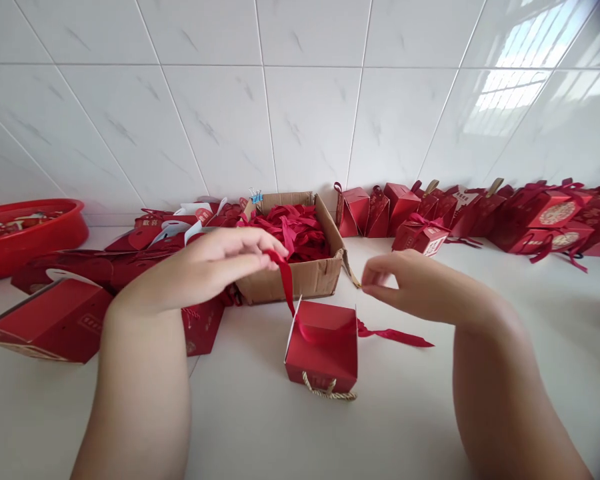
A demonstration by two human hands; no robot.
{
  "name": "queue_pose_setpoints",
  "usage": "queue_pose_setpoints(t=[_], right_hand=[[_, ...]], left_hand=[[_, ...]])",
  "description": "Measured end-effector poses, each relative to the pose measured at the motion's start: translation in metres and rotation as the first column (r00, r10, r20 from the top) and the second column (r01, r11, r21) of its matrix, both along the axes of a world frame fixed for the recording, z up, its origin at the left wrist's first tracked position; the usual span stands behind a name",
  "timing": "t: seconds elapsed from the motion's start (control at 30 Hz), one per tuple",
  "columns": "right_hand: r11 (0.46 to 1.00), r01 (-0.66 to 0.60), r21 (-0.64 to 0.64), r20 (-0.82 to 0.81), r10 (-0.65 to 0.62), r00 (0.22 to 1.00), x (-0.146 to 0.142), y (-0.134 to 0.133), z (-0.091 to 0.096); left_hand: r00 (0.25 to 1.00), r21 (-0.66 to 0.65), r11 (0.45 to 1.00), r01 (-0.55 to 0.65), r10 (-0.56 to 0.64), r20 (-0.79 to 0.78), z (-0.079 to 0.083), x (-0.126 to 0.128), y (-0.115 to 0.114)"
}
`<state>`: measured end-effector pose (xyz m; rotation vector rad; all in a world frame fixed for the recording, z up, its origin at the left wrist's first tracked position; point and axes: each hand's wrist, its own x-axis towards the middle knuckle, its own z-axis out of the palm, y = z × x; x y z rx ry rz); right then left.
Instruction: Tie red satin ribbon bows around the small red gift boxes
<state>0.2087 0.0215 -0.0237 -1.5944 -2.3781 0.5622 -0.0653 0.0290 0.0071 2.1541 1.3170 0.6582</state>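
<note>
A small red gift box (pixel 322 355) with a rope handle (pixel 329 391) sits on the white counter in front of me. A red ribbon (pixel 390 333) loops over the box and trails off to the right. My left hand (pixel 215 263) pinches one end of this ribbon above the box, lifting it. To the right of the box, a little above the ribbon's loose end, hovers my right hand (pixel 405 280), its fingers curled into a pinch with nothing visibly between them.
A cardboard box (pixel 305 277) full of red ribbons stands behind the gift box. Flat unfolded red boxes (pixel 55 320) lie at the left beside a red basin (pixel 30 230). Several finished red boxes (pixel 480 213) line the tiled wall at the right.
</note>
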Motion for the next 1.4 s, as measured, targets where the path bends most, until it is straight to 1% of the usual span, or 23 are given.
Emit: queue_pose_setpoints(t=[0.03, 0.07, 0.1, 0.13, 0.17, 0.2, 0.23, 0.27, 0.37, 0.47, 0.53, 0.63, 0.7, 0.77, 0.8, 0.93, 1.03, 1.13, 1.27, 1.33, 1.4], right_hand=[[0.998, -0.003, -0.057, 0.078, 0.007, 0.997, 0.005, 0.001, 0.000], [0.993, -0.020, -0.116, 0.136, 0.036, 0.990, 0.008, 0.002, -0.001], [0.985, -0.045, -0.167, 0.169, 0.073, 0.983, 0.009, 0.003, -0.002], [0.977, -0.070, -0.200, 0.183, 0.108, 0.977, 0.010, 0.005, -0.004], [0.971, -0.094, -0.221, 0.184, 0.137, 0.973, 0.009, 0.007, -0.006], [0.965, -0.116, -0.234, 0.180, 0.160, 0.970, 0.007, 0.009, -0.007], [0.960, -0.134, -0.247, 0.176, 0.180, 0.968, 0.005, 0.011, -0.009], [0.952, -0.149, -0.267, 0.171, 0.199, 0.965, 0.002, 0.013, -0.011], [0.919, -0.204, -0.337, 0.140, 0.263, 0.954, -0.004, 0.017, -0.014], [0.893, -0.233, -0.385, 0.086, 0.286, 0.954, -0.005, 0.019, -0.017], [0.905, -0.226, -0.362, 0.052, 0.261, 0.964, -0.003, 0.019, -0.018], [0.951, -0.181, -0.251, 0.059, 0.201, 0.978, 0.006, 0.016, -0.018], [0.974, -0.147, -0.174, 0.093, 0.165, 0.982, 0.013, 0.013, -0.016], [0.983, -0.136, -0.127, 0.116, 0.151, 0.982, 0.019, 0.009, -0.012], [0.982, -0.140, -0.127, 0.113, 0.155, 0.981, 0.020, 0.007, -0.009], [0.963, -0.173, -0.208, 0.026, 0.182, 0.983, 0.021, 0.000, 0.003], [0.944, -0.220, -0.244, -0.001, 0.226, 0.974, 0.018, -0.001, 0.006], [0.930, -0.257, -0.262, 0.027, 0.273, 0.962, 0.014, 0.002, 0.004], [0.940, -0.250, -0.232, 0.080, 0.275, 0.958, 0.013, 0.007, 0.001], [0.944, -0.251, -0.215, 0.074, 0.272, 0.959, 0.014, 0.009, -0.002], [0.948, -0.257, -0.189, 0.050, 0.271, 0.961, 0.015, 0.010, -0.007]], left_hand=[[0.985, 0.009, 1.000, -0.015, 0.013, 0.174, 0.001, -0.001, 0.000], [0.934, 0.000, 1.000, -0.006, 0.005, 0.356, 0.001, -0.001, -0.001], [0.854, -0.015, 1.000, 0.022, -0.011, 0.521, 0.002, 0.000, -0.001], [0.757, -0.019, 0.999, 0.049, -0.024, 0.653, 0.003, 0.000, -0.002], [0.662, -0.021, 0.997, 0.079, -0.037, 0.749, 0.003, 0.001, -0.003], [0.577, -0.017, 0.995, 0.102, -0.045, 0.815, 0.004, 0.001, -0.004], [0.514, -0.010, 0.994, 0.112, -0.050, 0.856, 0.005, 0.002, -0.005], [0.472, 0.000, 0.994, 0.107, -0.051, 0.880, 0.006, 0.002, -0.006], [0.390, 0.033, 0.999, 0.035, -0.045, 0.920, 0.008, 0.001, -0.007], [0.335, 0.038, 0.999, -0.038, -0.023, 0.942, 0.010, -0.001, -0.007], [0.316, 0.051, 0.995, -0.083, -0.022, 0.949, 0.011, -0.003, -0.007], [0.285, 0.099, 0.986, -0.135, -0.057, 0.957, 0.012, -0.004, -0.008], [0.280, 0.109, 0.985, -0.134, -0.068, 0.958, 0.012, -0.004, -0.010], [0.299, 0.115, 0.987, -0.112, -0.077, 0.951, 0.011, -0.004, -0.011], [0.321, 0.116, 0.989, -0.096, -0.080, 0.944, 0.011, -0.005, -0.011], [0.405, 0.086, 0.995, -0.047, -0.059, 0.913, 0.009, -0.008, -0.010], [0.418, 0.083, 0.996, -0.038, -0.060, 0.906, 0.010, -0.009, -0.010], [0.436, 0.078, 0.997, -0.018, -0.062, 0.898, 0.010, -0.009, -0.010], [0.464, 0.057, 0.998, 0.010, -0.055, 0.884, 0.010, -0.010, -0.008], [0.491, 0.060, 0.998, 0.020, -0.062, 0.869, 0.011, -0.011, -0.007], [0.535, 0.066, 0.998, 0.003, -0.057, 0.843, 0.010, -0.013, -0.006]])
